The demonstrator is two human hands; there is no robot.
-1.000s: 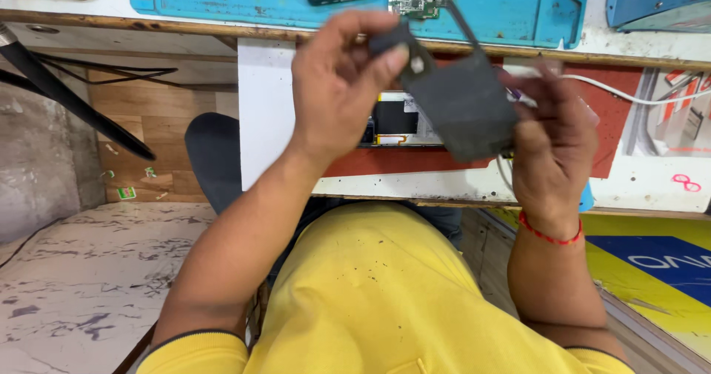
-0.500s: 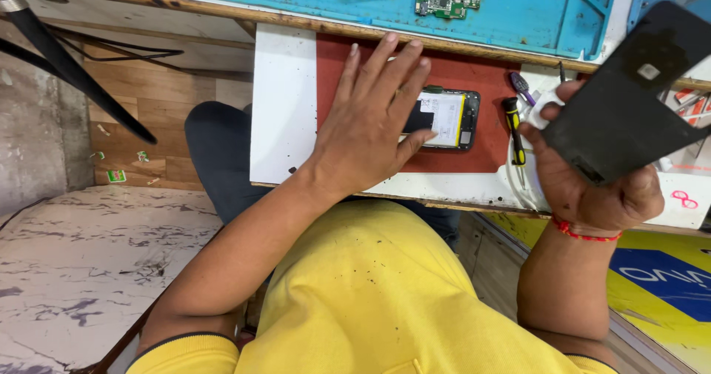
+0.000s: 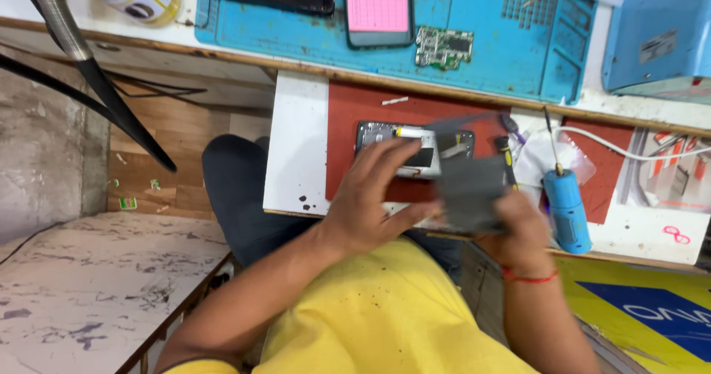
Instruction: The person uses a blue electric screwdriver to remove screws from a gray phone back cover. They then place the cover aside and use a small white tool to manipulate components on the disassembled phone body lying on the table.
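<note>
Two hands meet just in front of the opened phone (image 3: 415,149), which lies face down on the red mat (image 3: 348,115) with its insides showing. The right hand (image 3: 522,229) is closed around the lower edge of a dark grey back panel (image 3: 470,181), holding it tilted just above and to the right of that phone. The left hand (image 3: 370,204) has its fingers (image 3: 385,159) spread and curled, tips touching the panel's left edge and hanging over the phone; motion blur hides whether they pinch it or only steady it.

Judging from this one head view, handling the panel well means gripping it by the edges only, keeping it level, and squaring its corners with the phone's frame before any pressure. The blue-handled tool (image 3: 566,207) stands to the right of the phone, the screwdriver (image 3: 507,155) just beside it, and a loose circuit board (image 3: 443,47) on the blue mat (image 3: 244,26) beyond it, all clear of the hands.
</note>
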